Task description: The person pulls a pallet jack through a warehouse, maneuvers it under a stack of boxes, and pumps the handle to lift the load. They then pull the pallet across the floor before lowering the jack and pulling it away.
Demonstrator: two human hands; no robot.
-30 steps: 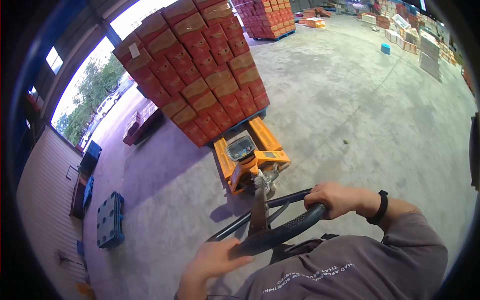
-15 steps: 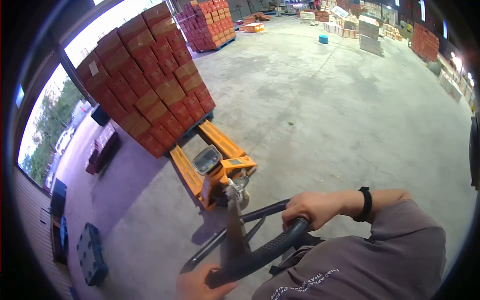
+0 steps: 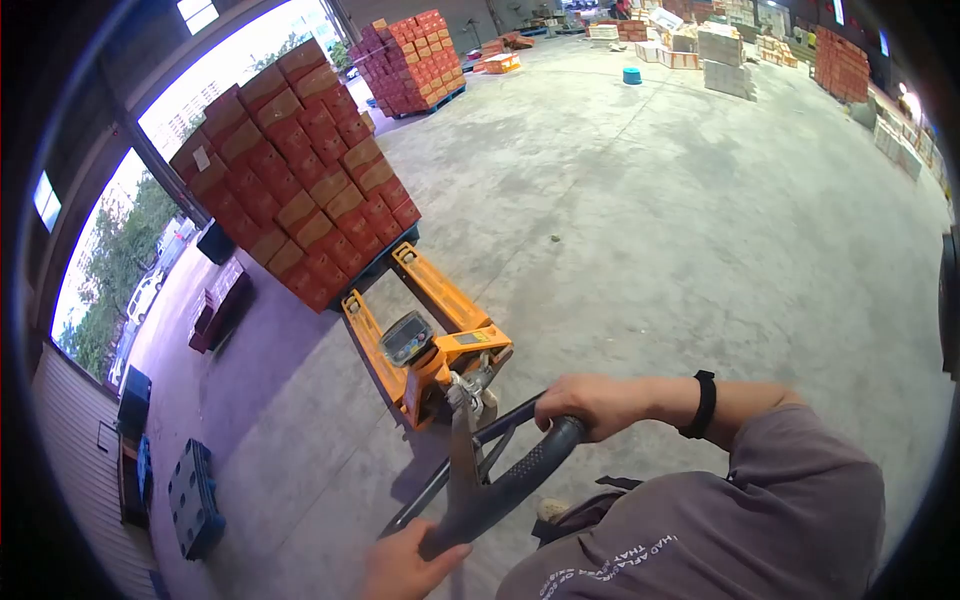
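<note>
My right hand (image 3: pixel 592 405) is wrapped over the upper end of the black loop handle (image 3: pixel 520 482) of a pallet jack. Lower down, my left hand (image 3: pixel 412 562) curls around the other end of that handle, thumb lying toward me. The jack's orange body (image 3: pixel 465 345) carries a small display unit (image 3: pixel 407 338) with a screen. Two orange forks (image 3: pixel 440 285) point away from me, their tips showing close to a blue pallet (image 3: pixel 393 250). Red and brown cartons (image 3: pixel 300 180) are stacked high on that pallet.
Another carton stack (image 3: pixel 410 65) stands farther back. At left are a dark pallet (image 3: pixel 196 500) on its side, a low red stack (image 3: pixel 218 308) and an open doorway. A blue tub (image 3: pixel 631 76) and pale boxes (image 3: pixel 725 60) sit across the concrete floor.
The fork tips show more fully beside the pallet, and the carton stack looks slightly farther off. Both hands keep their hold on the handle, which has shifted a little left in view.
</note>
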